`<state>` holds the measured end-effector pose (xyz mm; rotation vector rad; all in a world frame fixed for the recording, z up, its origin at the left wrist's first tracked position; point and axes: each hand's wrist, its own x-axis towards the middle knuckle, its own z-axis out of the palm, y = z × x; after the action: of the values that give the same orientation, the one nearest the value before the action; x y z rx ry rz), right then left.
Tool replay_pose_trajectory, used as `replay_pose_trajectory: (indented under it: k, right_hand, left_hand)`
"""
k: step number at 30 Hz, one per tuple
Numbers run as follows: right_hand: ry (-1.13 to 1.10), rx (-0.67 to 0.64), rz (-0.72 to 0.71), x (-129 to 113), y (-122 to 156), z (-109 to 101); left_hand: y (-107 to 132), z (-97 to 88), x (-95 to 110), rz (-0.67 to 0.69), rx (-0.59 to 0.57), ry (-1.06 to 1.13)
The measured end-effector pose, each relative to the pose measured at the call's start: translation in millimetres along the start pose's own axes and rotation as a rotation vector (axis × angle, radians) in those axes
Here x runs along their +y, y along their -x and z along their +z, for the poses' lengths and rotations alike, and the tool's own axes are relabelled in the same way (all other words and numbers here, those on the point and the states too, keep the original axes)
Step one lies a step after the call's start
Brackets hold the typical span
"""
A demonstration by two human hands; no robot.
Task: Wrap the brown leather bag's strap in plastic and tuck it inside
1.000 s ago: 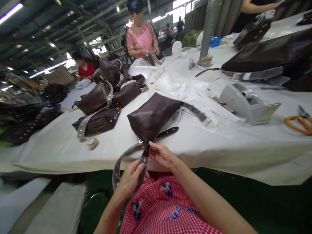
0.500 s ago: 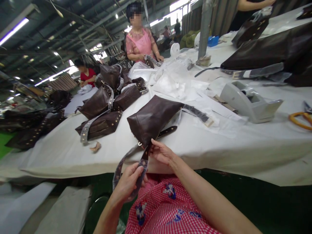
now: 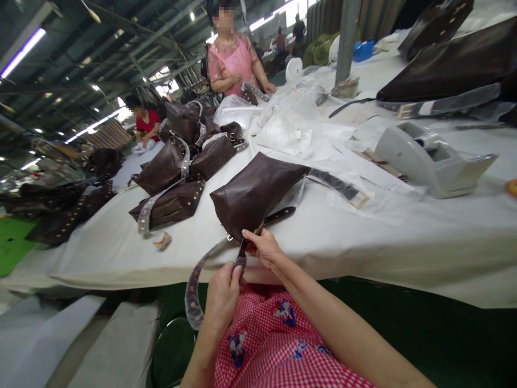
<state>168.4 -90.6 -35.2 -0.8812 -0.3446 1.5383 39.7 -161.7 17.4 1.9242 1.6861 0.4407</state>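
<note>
A dark brown leather handbag (image 3: 258,191) lies on the white-covered table, its near corner at the table's front edge. From that corner a studded strap (image 3: 194,291), wrapped in clear plastic, loops down over the edge. My left hand (image 3: 224,291) is closed around the wrapped part of the strap. Just above it, my right hand (image 3: 260,247) pinches the strap's bare end beside the bag's corner, thumb on top. A short dark strap end with holes (image 3: 280,215) sticks out at the bag's right side. Another plastic-wrapped strap (image 3: 337,185) stretches right from its far corner.
Several finished-looking brown bags (image 3: 169,202) are piled to the left. A grey tape dispenser (image 3: 432,161) stands at right, near a crumpled heap of white plastic (image 3: 286,126). A brown scrap (image 3: 162,241) lies front left. Across the table a person in a pink apron (image 3: 236,62) works.
My left hand has moved up the strap, closer to my right hand. My right hand has shifted slightly left at the bag's corner. The view has turned a little.
</note>
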Motion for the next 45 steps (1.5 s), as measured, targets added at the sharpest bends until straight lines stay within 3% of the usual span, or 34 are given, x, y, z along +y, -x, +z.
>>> replay_pose_trajectory:
  k: [7, 15, 19, 22, 25, 28, 31, 34, 38, 41, 45]
  right_hand:
    - [0.030, -0.006, -0.038, -0.4, 5.2, 2.0]
    - [0.056, -0.082, -0.033, -4.4, 9.9, 1.3]
    - [0.065, -0.128, -0.035, -4.6, 9.2, -1.5]
    - [0.113, -0.255, 0.010, -4.4, 12.1, -8.2]
    - [0.186, -0.403, 0.072, -4.1, 16.7, -15.1]
    - [0.120, -0.355, 0.096, -3.5, 18.5, -16.4]
    - [0.057, -0.273, 0.126, -2.2, 16.9, -12.7]
    - [0.052, -0.215, 0.129, -1.2, 14.7, -9.5]
    - [0.027, -0.181, 0.142, -3.3, 13.4, -9.3]
    - [0.008, -0.175, 0.167, -6.5, 12.2, -10.2]
    - [-0.009, -0.169, 0.199, -9.2, 10.5, -10.2]
  left_hand:
    - [-8.7, 3.3, 11.9, -0.034, 0.085, -0.161]
    - [-30.7, 4.4, 24.5, -0.035, 0.127, -0.199]
    - [-36.4, 3.6, 23.0, -0.027, 0.113, -0.108]
    - [-38.3, -0.7, 18.6, -0.016, 0.074, 0.025]
    - [-39.9, -3.4, 18.2, 0.031, 0.117, -0.025]
    - [-42.1, 0.5, 20.8, 0.053, 0.173, -0.122]
    - [-41.4, 5.7, 21.7, 0.065, 0.180, -0.051]
    - [-30.7, 0.7, 16.1, 0.093, 0.056, 0.137]
    - [3.0, -24.5, -10.8, 0.170, -0.235, 0.302]
    - [35.8, -46.0, -40.8, 0.015, -0.409, 0.331]
    - [75.1, -67.1, -72.9, -0.054, -0.456, 0.317]
